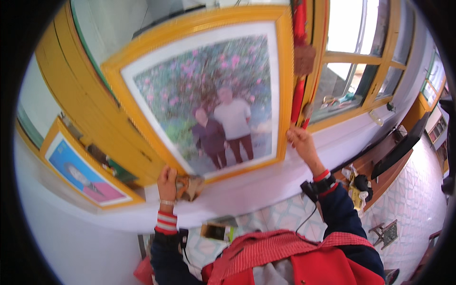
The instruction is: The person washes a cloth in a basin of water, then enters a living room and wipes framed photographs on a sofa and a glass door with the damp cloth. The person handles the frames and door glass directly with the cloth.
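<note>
A large framed photograph (235, 117) stands tilted before me in a yellow frame (203, 19), showing two standing people in front of pink flowers. My left hand (166, 183) grips the frame's lower left side. Beside its fingers, at the bottom rail, is a crumpled brown and orange piece, perhaps cloth (190, 187); whether the hand holds it too is unclear. On the lower right edge, the fingers of my right hand (302, 142) pinch the frame. Red hanging ornaments with a brown block (304, 60) hang just right of the frame.
A smaller framed portrait (87, 174) leans at the left on the white sill (245, 188). Yellow-framed windows (354, 58) line the wall. To the right, a black television (400, 146) stands on a wooden cabinet (392, 178). A small folding stool (386, 233) and an open box (213, 231) are on the tiled floor.
</note>
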{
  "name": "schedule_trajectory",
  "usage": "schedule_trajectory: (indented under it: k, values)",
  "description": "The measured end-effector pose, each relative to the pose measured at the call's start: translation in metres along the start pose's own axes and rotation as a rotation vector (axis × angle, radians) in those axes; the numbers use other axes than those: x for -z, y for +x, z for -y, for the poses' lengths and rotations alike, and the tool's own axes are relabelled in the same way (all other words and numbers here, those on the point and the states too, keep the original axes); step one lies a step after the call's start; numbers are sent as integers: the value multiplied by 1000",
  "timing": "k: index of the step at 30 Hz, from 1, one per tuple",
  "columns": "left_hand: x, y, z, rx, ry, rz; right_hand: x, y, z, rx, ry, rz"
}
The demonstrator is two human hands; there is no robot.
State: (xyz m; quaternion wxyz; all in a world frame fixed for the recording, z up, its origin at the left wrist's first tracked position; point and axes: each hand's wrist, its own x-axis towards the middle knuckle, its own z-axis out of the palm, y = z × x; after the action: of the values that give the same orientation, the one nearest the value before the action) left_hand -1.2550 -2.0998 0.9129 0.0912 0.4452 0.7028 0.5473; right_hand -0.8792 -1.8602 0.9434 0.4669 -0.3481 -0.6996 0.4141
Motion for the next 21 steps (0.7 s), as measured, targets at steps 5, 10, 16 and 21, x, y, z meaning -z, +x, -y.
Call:
schedule_trajectory:
  k: [5,10,16,21]
  values:
    - [-5,-4,10,25,-103,-32,2,-2,-7,7,-5,47]
    - [-8,-12,22,95,-326,-32,1,-9,-9,-90,17,-8]
    - [-6,-17,28,155,-406,9,0,-15,-15,-122,48,-20]
    - [-4,-21,34,163,-398,21,1,-20,-19,-142,19,11]
